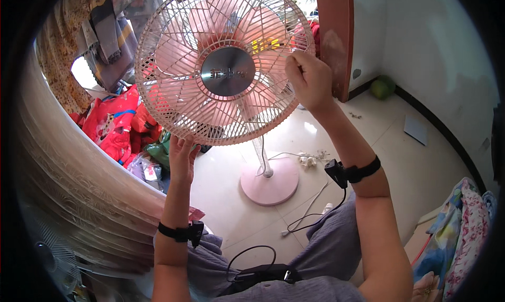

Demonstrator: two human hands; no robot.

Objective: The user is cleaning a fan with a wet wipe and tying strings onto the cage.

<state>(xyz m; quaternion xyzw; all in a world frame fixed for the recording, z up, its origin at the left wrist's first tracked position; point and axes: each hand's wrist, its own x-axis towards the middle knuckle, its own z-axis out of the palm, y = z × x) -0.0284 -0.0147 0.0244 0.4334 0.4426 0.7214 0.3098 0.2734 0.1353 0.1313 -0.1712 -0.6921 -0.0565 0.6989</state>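
A pink standing fan (228,70) faces me, its round wire guard around pink blades and a dark grey hub. Its round pink base (269,183) rests on the tiled floor. At the lower left rim of the guard, my left hand (182,159) holds the edge with its fingertips. My right hand (311,81) is closed in a fist by the guard's right side. A thin thing seems to reach from it toward the wires, too small to make out. Yellow and black stripes (265,44) show at the wires left of that fist; their object is unclear.
Red clothes (113,126) and bags are heaped at the left, beside a pale curtain (100,197). A cable (310,207) and debris (307,160) lie on the floor. A green round fruit (382,87) sits in the far corner; flowered cloth (457,239) is at the right.
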